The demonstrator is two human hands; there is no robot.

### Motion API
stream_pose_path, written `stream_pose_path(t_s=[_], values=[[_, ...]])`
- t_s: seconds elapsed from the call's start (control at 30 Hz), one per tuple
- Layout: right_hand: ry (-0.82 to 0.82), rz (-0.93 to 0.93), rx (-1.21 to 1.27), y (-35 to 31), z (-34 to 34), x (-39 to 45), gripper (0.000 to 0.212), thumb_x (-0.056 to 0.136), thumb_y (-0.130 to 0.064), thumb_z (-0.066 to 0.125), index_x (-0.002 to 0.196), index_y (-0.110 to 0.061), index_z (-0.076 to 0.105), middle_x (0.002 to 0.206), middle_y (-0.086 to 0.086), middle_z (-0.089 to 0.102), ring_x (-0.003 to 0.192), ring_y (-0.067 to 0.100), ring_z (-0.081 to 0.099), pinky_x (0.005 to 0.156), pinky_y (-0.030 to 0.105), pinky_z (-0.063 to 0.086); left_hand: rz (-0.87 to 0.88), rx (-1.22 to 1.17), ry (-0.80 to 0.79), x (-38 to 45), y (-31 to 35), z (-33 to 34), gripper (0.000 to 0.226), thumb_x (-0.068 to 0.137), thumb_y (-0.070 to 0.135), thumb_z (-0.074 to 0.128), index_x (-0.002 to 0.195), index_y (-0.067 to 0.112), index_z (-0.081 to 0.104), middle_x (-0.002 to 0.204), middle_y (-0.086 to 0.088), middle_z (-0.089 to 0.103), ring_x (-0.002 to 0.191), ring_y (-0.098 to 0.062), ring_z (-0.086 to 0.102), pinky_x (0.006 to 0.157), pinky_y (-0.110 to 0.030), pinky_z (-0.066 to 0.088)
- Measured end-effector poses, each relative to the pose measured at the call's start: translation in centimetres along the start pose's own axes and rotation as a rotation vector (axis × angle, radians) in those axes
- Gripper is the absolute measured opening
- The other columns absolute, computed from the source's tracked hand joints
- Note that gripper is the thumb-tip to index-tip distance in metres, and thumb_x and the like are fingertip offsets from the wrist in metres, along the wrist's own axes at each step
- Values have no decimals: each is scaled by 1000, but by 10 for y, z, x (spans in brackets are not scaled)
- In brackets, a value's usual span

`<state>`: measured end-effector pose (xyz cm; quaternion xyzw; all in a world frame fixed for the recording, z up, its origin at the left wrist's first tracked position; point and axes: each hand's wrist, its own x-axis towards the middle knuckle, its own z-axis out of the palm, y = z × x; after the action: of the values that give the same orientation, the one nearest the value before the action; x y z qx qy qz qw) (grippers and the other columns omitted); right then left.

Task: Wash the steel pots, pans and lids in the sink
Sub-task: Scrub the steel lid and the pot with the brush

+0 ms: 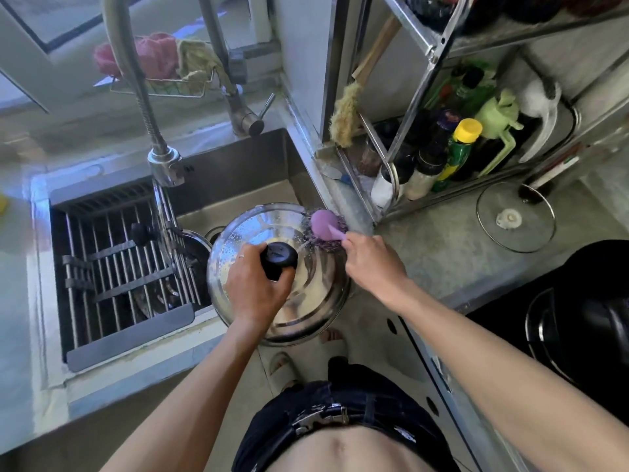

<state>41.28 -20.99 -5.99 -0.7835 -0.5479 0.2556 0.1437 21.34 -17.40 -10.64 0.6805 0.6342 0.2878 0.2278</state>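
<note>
Steel lid (308, 294), large and round, was held over the right half of the sink (238, 172), domed side up toward us, tilted so its near rim hung past the sink's front edge. Our left hand (255, 287) had its fingers curled round the black knob (279, 255) at the lid's centre. Our right hand (371, 264) pinched the handle of a purple scrubber (325, 223), whose long axis ran from the hand up and left; its wiry head pressed on the lid's far right rim, just beside the counter (442, 253) edge. Left of the lid, a slatted rack (115, 260) covered the sink's other half, with dark cookware, not clearly told, beneath. Faucet head (166, 165) hung above the rack's far corner, apart from the lid. On the counter, well to the right, lay a glass lid (515, 216) before a shelf (425, 107) of bottles.
</note>
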Motion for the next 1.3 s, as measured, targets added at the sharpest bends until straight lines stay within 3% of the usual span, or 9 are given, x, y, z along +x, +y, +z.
stream_pose_path(t_s=[0.23,0.4,0.53,0.63,0.8,0.9,1.0,1.2,1.3], values=[[68,56,70,-15,11,-10,30,103,-24,42,127,-25,62,111,18,68,99,41,62,69,37,38,-24,-12,15,-1,5,-3,46,74,22,85,109,6,61,96,-15,68,87,-39,64,74,-39,42],[104,157,119,-15,20,-17,24,104,-25,42,114,-19,63,103,17,67,98,41,61,66,35,34,-46,-9,-3,-1,7,-3,48,76,23,84,114,6,60,102,-14,69,92,-38,64,77,-40,45],[107,19,106,-20,33,-33,29,102,-22,47,125,-26,65,98,17,71,92,40,62,61,37,31,-38,-9,2,-2,7,-4,49,76,23,84,115,6,59,102,-14,69,93,-38,64,78,-39,45],[189,175,164,-5,32,-30,23,101,-23,46,113,-18,65,98,20,69,93,43,62,64,37,34,-58,-4,-10,-2,10,-5,50,76,21,83,118,5,60,105,-15,69,97,-38,64,79,-37,42],[110,17,106,-7,34,-46,22,100,-21,50,115,-19,66,95,21,70,89,43,63,63,37,32,-42,-1,-43,-2,11,-7,49,78,21,80,120,8,59,110,-14,68,99,-38,63,81,-42,46],[155,118,125,-1,31,-35,25,101,-22,47,118,-21,65,99,18,70,94,41,63,66,38,39,27,9,-99,2,9,-8,48,82,21,75,127,14,59,116,-11,61,99,-34,60,76,-36,42],[105,-71,93,-9,39,-50,36,99,-19,49,131,-29,63,93,18,72,88,41,64,64,40,43,134,51,-208,7,7,-13,46,82,26,67,126,17,61,111,-12,55,91,-38,59,71,-36,43],[103,121,151,13,14,-21,24,103,-25,44,107,-13,65,97,20,69,91,41,61,64,37,34,374,370,-588,47,10,-50,55,83,44,55,124,8,55,114,-17,61,95,-41,62,78,-43,49],[149,119,253,8,5,-17,25,104,-24,44,98,-11,64,91,16,68,88,36,60,65,38,39,393,417,-515,49,20,-54,37,90,40,66,105,10,50,98,-15,65,80,-36,59,66,-40,43]])
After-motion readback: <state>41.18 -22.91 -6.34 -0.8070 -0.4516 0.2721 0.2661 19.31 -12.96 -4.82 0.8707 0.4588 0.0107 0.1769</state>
